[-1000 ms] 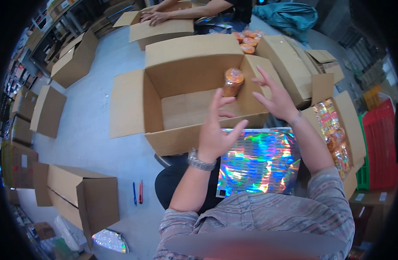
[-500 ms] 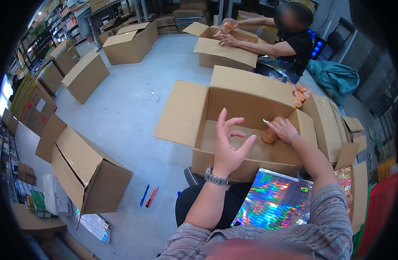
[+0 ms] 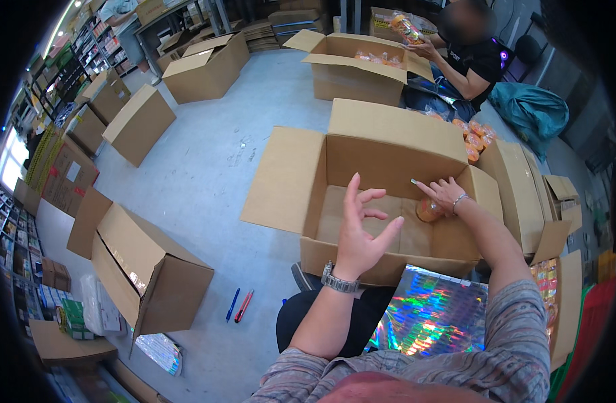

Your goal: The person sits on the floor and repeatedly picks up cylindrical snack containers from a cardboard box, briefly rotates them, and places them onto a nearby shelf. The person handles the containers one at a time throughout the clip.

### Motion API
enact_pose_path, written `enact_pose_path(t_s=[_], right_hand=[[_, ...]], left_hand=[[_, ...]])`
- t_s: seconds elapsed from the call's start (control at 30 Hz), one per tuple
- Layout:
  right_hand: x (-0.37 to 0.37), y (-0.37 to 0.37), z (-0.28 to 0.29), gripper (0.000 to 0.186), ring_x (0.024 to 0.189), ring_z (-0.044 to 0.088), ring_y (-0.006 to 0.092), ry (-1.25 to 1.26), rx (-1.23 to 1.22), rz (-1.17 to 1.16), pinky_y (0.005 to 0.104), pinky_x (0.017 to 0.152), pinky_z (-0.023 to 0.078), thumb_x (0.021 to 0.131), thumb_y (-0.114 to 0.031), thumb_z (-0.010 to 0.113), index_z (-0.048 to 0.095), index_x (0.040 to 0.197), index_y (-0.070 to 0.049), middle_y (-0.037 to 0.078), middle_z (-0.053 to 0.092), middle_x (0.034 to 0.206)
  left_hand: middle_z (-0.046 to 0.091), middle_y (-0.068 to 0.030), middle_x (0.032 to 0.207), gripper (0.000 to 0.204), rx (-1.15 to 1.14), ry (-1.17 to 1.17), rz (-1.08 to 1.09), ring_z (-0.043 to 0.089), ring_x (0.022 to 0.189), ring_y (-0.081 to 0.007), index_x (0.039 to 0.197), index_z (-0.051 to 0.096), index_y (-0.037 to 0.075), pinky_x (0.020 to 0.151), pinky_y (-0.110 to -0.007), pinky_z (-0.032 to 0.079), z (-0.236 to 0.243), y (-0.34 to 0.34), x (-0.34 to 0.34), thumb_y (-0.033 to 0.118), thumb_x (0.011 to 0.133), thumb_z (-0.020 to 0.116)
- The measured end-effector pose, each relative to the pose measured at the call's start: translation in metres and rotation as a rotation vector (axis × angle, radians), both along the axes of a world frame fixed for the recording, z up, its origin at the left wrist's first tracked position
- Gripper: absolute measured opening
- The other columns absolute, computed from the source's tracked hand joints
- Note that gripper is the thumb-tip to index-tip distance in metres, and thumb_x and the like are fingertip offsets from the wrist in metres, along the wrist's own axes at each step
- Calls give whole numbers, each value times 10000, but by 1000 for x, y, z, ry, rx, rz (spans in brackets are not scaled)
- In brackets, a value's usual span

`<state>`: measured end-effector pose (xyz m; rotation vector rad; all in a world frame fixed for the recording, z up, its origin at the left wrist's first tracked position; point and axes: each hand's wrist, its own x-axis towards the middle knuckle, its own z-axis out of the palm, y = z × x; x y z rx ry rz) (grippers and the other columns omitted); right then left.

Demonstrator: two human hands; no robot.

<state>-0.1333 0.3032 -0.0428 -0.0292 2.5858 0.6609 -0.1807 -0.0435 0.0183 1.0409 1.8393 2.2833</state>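
Note:
Before me stands an open cardboard box with its flaps folded out. My right hand reaches inside, fingers over the top of a clear plastic jar with orange contents. The jar is near the box's right wall, low down by the bottom; the hand partly hides it. My left hand, with a metal watch on its wrist, hovers over the box's front edge, fingers apart and holding nothing. On my lap lies a shiny holographic sticker sheet.
A co-worker holds a similar jar beside another open box. Orange-topped jars are grouped beyond my box. A carton, a blue pen and a red cutter lie on the left floor.
My right hand has moved slightly right with the jar, its fingers now over the jar's top. The co-worker has lifted a jar out of the far box. My view has shifted a little.

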Motion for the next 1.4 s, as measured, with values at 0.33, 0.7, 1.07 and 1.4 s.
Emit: enact_pose_path(t_s=[0.33,0.7,1.07,1.4], right_hand=[[48,-45,36,1370,1127,566,404,265,-563,-283,446,1013,505,597,-190,867,1,1654,-90,182,558,1242],[96,-196,230,1434,1138,580,291,815,-894,175,380,966,492,602,-241,917,-38,1652,-39,171,541,1276],[127,-250,162,1480,1386,465,390,1107,-1601,-438,531,1094,446,695,-389,951,-160,1636,-125,231,305,1581],[121,-259,107,1340,1308,539,320,1074,-1999,-576,435,1046,519,811,-211,896,-159,1628,-92,217,416,1466]], left_hand=[[589,-128,1357,1122,-201,-74,-85,664,1003,-197,1628,163,88,765,-321,562,-7,4,-3,216,789,896],[518,-214,1482,1280,-152,297,-112,581,1314,-356,1567,258,28,1095,-434,487,-6,21,29,324,577,1013],[617,-74,1321,769,637,-600,-556,618,1226,-215,1416,488,66,1051,-420,520,-22,3,34,357,810,862],[594,-137,1378,926,664,-707,-635,602,1274,-285,1477,429,32,1077,-450,515,-21,6,39,573,815,785]])
